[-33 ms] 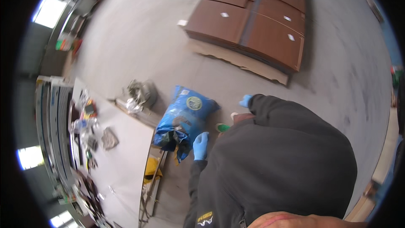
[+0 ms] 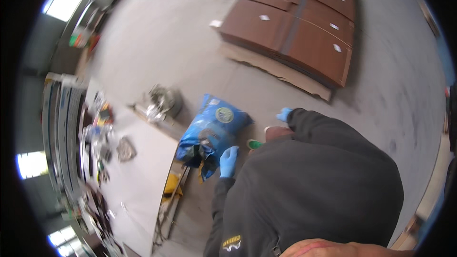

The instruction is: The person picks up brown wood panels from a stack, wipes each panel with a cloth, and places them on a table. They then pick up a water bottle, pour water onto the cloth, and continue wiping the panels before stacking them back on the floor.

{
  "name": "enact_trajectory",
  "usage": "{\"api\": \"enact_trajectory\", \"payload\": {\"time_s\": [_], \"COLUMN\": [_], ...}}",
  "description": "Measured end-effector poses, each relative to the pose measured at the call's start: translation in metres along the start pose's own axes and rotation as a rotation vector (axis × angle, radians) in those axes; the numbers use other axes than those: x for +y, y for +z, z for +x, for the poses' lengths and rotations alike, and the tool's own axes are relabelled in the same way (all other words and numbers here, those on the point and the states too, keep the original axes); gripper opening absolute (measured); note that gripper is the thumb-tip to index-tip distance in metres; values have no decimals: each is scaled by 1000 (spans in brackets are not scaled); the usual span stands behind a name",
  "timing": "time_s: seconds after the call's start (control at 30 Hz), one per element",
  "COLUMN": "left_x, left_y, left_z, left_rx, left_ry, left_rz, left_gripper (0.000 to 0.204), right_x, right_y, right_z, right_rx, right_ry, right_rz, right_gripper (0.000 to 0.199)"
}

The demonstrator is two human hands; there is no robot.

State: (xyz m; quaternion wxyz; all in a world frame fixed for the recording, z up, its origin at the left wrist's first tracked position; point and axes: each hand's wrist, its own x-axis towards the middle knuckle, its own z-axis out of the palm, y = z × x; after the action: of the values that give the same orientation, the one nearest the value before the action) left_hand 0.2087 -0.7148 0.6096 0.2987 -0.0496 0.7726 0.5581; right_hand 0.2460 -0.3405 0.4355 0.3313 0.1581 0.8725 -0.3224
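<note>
My left hand (image 2: 228,162), in a light blue glove, is beside the lower right edge of a blue plastic sack (image 2: 213,131). Its fingers look stretched out and hold nothing; whether they brush the sack I cannot tell. The sack is plump, with a round pale emblem and a crumpled, torn-looking end that shows a dark inside. Farther right, my right hand (image 2: 284,114), gloved alike, pokes out of a dark sleeve, apart from the sack. Its fingers point left with nothing visible in them. Below it a green and white shoe (image 2: 253,144) shows.
A bucket (image 2: 172,102) with crumpled wrapping stands behind the sack. A white tabletop (image 2: 143,181) at left carries a stone-like lump (image 2: 126,149) and clutter. Yellow material (image 2: 171,186) lies under its edge. Stacked brown panels (image 2: 290,19) lie on the floor ahead.
The whole view has swung slightly, so the panels, bucket and sack appear a little farther right. Both hands keep nearly the same places relative to the sack.
</note>
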Motion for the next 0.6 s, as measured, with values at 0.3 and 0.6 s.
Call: {"api": "enact_trajectory", "payload": {"time_s": [0.3,0.6], "left_x": [78,222], "left_y": [-29,-55], "left_z": [156,346], "left_rx": [-30,132], "left_ry": [27,43], "left_rz": [75,48], "left_gripper": [41,33], "right_x": [9,-49], "right_y": [-48,-266], "right_z": [89,298], "right_rx": [84,57], "right_ry": [406,147], "right_rz": [1127,661], "right_gripper": [28,27]}}
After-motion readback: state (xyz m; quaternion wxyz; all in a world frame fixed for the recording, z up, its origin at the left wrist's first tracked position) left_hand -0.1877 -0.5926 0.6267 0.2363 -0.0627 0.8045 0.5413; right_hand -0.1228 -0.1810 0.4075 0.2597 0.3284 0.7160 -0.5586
